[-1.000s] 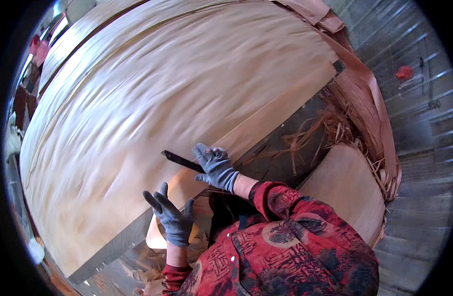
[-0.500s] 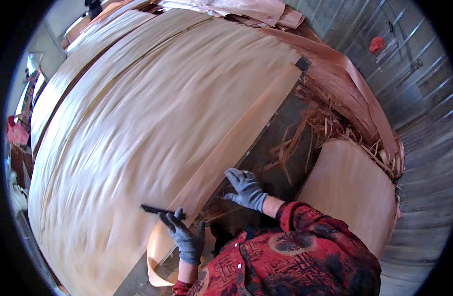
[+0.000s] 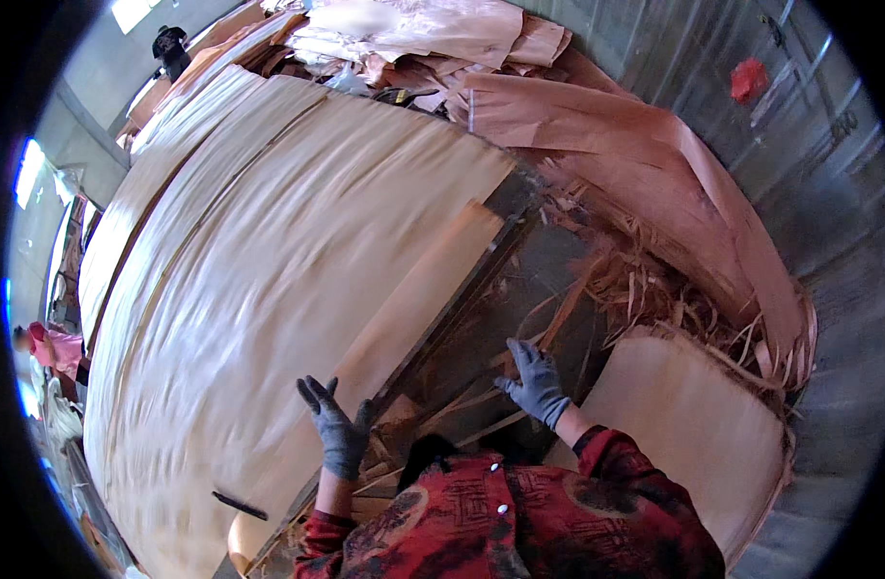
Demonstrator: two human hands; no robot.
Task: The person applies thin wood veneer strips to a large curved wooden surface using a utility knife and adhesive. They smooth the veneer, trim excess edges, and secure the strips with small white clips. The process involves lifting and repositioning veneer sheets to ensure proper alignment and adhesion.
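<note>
My gloved left hand (image 3: 338,431) is open, fingers spread, at the near edge of a broad pile of pale wood veneer sheets (image 3: 259,289). A narrow, pinker veneer strip (image 3: 418,294) lies along that edge, just beyond the hand. Its near part curls up in a loop (image 3: 238,542) at the lower left. A slim black tool (image 3: 239,505), its kind unclear, lies on the veneer apart from my hand. My gloved right hand (image 3: 539,386) is open and holds nothing, above the dark surface (image 3: 519,289) with thin veneer scraps.
Shredded veneer offcuts (image 3: 635,275) heap up at the right, below large reddish sheets (image 3: 606,125). A smaller veneer stack (image 3: 679,415) stands right of my right arm. Corrugated metal wall (image 3: 828,222) bounds the right side. Two other people (image 3: 56,349) are far off at the left.
The view has shifted. My right hand has moved away from the pile's edge, over the scraps. The black tool, close to my left fingertips before, now lies well apart from that hand.
</note>
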